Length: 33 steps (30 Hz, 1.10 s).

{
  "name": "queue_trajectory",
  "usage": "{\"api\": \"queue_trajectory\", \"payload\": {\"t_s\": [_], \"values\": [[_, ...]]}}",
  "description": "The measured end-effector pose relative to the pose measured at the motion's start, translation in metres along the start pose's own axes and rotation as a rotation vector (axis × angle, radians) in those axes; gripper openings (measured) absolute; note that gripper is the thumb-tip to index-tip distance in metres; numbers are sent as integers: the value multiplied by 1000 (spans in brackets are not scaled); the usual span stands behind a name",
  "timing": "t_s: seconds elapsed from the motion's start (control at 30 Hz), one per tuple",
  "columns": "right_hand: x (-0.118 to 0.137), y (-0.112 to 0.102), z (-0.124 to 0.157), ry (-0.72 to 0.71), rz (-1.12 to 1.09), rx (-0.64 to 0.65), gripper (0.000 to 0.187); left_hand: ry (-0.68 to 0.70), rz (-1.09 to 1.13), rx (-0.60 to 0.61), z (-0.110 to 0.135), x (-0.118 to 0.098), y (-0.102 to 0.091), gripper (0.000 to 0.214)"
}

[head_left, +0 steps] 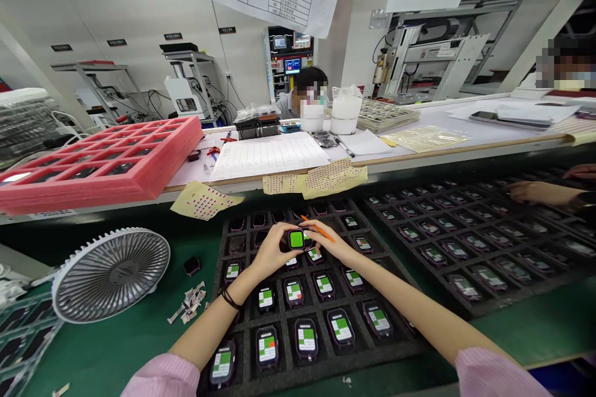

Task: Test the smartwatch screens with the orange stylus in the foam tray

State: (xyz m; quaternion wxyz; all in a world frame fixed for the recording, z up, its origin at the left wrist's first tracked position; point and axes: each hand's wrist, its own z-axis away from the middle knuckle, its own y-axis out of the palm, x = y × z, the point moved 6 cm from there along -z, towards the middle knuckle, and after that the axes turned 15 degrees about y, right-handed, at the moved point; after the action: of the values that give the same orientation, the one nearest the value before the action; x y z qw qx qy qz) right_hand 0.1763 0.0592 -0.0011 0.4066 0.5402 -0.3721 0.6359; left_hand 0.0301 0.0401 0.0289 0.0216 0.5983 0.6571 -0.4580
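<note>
Pink sleeves are seen at the near edge, both forearms being stretched over a black foam tray on a green tabletop. Above the tray, a small watch with a lit green screen is pinched by the fingers of the left hand. Its other side is met by the fingers of the right hand, between which an orange stick is held; how firmly the watch is pressed there cannot be told. At the left, a grey fan, a dark device and scattered strips are seen; at the right, a co-worker's hand is held over another tray.
</note>
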Motion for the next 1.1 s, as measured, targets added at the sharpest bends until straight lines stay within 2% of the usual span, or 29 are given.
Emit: {"api": "queue_trajectory", "payload": {"t_s": [0.1, 0.23, 0.33, 0.47, 0.53, 0.7, 0.8, 0.9, 1.1], "values": [[1, 5, 3, -43, 67, 18, 31, 104, -118, 48, -2, -7, 0, 42], [2, 8, 6, -65, 107, 21, 32, 133, -173, 117, 0, -6, 5, 44], [5, 10, 8, -66, 89, 30, 37, 134, -219, 105, 0, -7, 3, 44], [11, 13, 11, -29, -25, 90, 43, 189, -200, 14, -1, -15, -4, 44], [13, 15, 13, 11, -95, 155, 42, 233, -168, -31, -3, -21, -6, 44], [13, 24, 20, 134, -265, 409, 34, 297, -135, -67, -5, -34, -7, 42], [14, 24, 22, 146, -330, 471, 35, 289, -111, -68, -5, -36, -6, 43], [13, 22, 21, 143, -327, 454, 36, 273, -88, -64, -5, -34, -5, 44], [5, 14, 15, 125, -251, 300, 35, 250, -56, -33, -4, -28, -2, 46]]}}
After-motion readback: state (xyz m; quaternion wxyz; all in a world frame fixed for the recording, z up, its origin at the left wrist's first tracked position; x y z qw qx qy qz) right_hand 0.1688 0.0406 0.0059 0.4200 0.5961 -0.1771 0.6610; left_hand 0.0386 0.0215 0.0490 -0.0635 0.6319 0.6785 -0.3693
